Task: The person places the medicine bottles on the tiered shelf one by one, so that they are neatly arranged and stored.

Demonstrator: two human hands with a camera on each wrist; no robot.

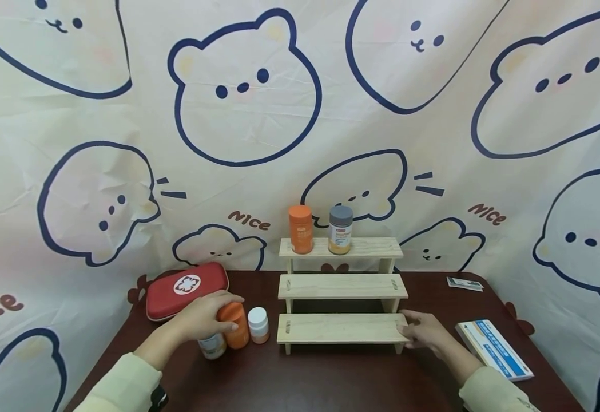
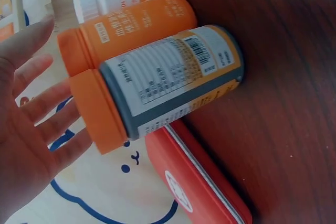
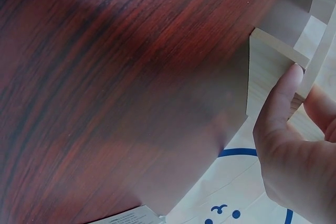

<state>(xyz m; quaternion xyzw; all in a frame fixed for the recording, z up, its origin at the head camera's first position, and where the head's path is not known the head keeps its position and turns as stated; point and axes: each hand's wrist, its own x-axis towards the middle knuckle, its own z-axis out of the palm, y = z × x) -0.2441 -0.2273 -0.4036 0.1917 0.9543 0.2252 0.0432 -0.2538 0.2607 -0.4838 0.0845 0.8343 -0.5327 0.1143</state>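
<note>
My left hand [image 1: 208, 315] reaches over a group of bottles on the dark table. In the left wrist view its fingers extend beside the caps, with the thumb apart from them. Nearest to it are a grey-labelled bottle with an orange cap [image 2: 173, 77] and an orange bottle [image 1: 237, 336]. A small white-capped bottle [image 1: 258, 327] stands to their right. With thumb and fingers, my right hand [image 1: 425, 331] pinches the right end of the lowest step of a three-tier wooden shelf [image 1: 341, 329]. Its thumb [image 3: 286, 90] lies on the board's edge.
On the top tier stand an orange bottle [image 1: 301, 232] and a grey-capped bottle [image 1: 340, 232]. A red zipped case [image 1: 186, 289] lies behind the left hand. To the right are a blue-and-white box [image 1: 494, 349] and a small flat packet [image 1: 464, 284]. A cartoon-print cloth [image 1: 248, 131] hangs behind.
</note>
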